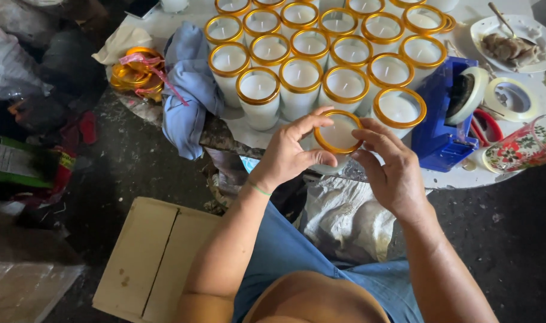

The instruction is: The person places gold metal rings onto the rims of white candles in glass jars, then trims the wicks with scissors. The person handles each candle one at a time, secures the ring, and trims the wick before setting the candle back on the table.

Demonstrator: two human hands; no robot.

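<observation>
Two bare hands meet over one white candle in a clear glass jar with a gold-coloured rim ring, held just off the near edge of the round white tabletop, above the person's blue-clad lap. The left hand wraps the jar's side, thumb beneath and fingers curled over the ring's left edge, its grip closed on the glass. The right hand presses fingertips on the ring's right edge, its grip only partly closed, touching the ring rather than clasping the jar.

Below, near the knees, a flattened tan cardboard box lies on the dark, gritty floor, with a crumpled pale plastic sack beside it.

Beyond the hands, rows of matching gold-rimmed white candle jars stand packed together on the tabletop. Left of them hangs a rumpled blue cloth, then a bundle of loose gold rings tied with pink ribbon. To the right sit a blue tape dispenser, a roll of clear tape, a flower-patterned glass tumbler, and farther back a white plate of food with a spoon.
</observation>
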